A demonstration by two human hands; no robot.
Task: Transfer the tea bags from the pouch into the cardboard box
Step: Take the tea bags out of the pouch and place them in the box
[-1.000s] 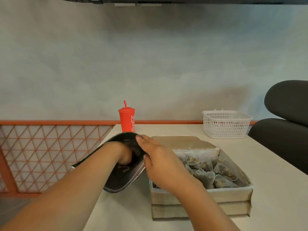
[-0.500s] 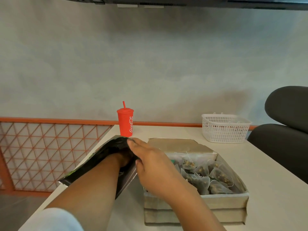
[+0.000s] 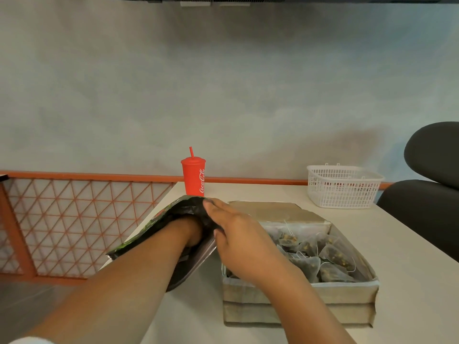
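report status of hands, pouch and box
Left hand deep in pouch, grip unseen. Right hand holds pouch mouth open. Cardboard box already holds tea bags. Path between them clear.

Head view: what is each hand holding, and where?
Right hand grips the dark foil pouch by the rim of its open mouth. Left hand is deep inside it, fingers hidden; its hold cannot be told.

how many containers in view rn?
4: black pouch at the table's left edge, cardboard box right of it, red cup behind the pouch, white basket back right. Others could be hidden behind the box.
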